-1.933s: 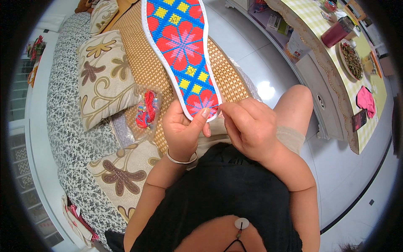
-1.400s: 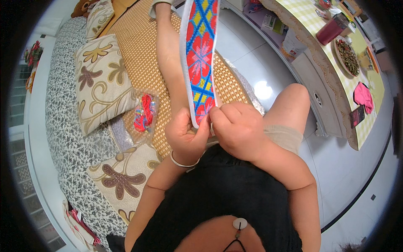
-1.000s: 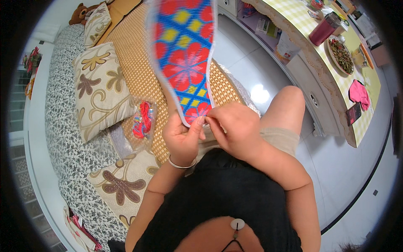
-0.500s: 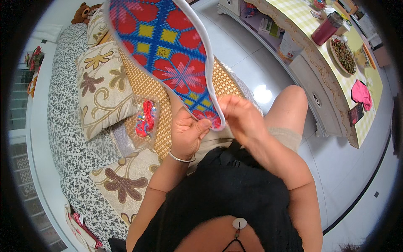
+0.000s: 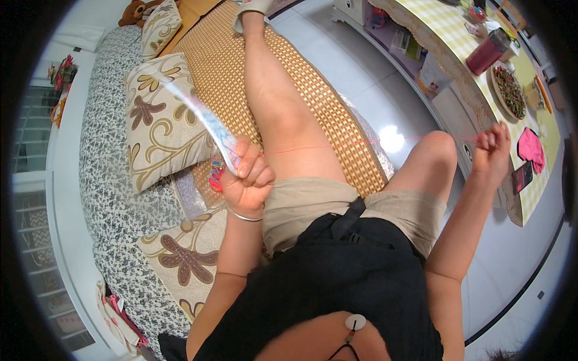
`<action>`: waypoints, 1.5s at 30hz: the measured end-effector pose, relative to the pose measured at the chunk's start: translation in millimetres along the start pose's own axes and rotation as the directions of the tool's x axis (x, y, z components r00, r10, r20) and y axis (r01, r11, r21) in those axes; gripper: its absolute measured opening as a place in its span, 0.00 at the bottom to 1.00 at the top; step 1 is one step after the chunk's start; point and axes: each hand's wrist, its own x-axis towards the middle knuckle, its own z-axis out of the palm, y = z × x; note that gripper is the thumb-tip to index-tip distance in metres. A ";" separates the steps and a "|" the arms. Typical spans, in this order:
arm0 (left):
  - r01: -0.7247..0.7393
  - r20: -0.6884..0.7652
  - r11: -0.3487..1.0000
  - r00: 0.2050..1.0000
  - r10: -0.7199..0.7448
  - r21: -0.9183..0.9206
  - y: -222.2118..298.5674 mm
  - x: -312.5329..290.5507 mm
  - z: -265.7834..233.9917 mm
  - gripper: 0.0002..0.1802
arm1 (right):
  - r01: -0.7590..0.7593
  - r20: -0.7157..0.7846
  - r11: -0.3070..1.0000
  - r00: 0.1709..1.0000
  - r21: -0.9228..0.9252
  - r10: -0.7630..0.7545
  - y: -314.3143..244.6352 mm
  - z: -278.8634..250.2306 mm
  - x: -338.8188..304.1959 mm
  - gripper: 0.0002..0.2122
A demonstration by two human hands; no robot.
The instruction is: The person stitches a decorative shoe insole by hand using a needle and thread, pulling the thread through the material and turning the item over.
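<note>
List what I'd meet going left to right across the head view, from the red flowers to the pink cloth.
Red flowers → patterned insole → left hand → red thread → right hand → pink cloth

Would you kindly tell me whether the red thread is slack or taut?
Taut, it seems: the thread runs nearly straight from the insole in the left hand across to the right hand.

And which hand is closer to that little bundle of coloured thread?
The left. The left hand, holding the insole, appears close beside the bundle; the right hand is far off to the right, near the table.
</note>
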 end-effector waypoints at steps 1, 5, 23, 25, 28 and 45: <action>0.043 0.011 0.996 0.999 -0.042 -0.073 -9.0 2.4 -0.9 0.07 | -0.009 0.007 0.995 1.000 -0.100 0.010 11.4 31.0 -27.0 0.05; 0.149 0.029 0.954 0.989 -0.147 -0.260 -45.0 7.6 10.1 0.07 | -0.049 0.311 0.812 0.909 -0.581 0.277 47.5 117.5 -131.3 0.05; 0.262 0.125 0.860 0.965 -0.230 -0.438 -64.6 -0.2 14.3 0.03 | 0.600 0.870 0.732 0.493 -0.322 -0.022 88.2 156.6 -202.3 0.05; 0.257 0.134 0.861 0.966 -0.220 -0.439 -65.8 1.3 16.5 0.06 | 0.604 0.868 0.729 0.495 -0.321 -0.028 88.9 156.9 -203.1 0.03; 0.257 0.140 0.858 0.966 -0.216 -0.445 -66.0 1.7 16.1 0.06 | 0.612 0.868 0.725 0.494 -0.317 -0.037 89.7 157.1 -203.7 0.03; 0.236 0.030 0.938 0.971 -0.236 -0.253 -60.8 -3.5 15.2 0.07 | 0.560 0.863 0.731 0.498 -0.391 0.080 87.6 153.0 -198.7 0.07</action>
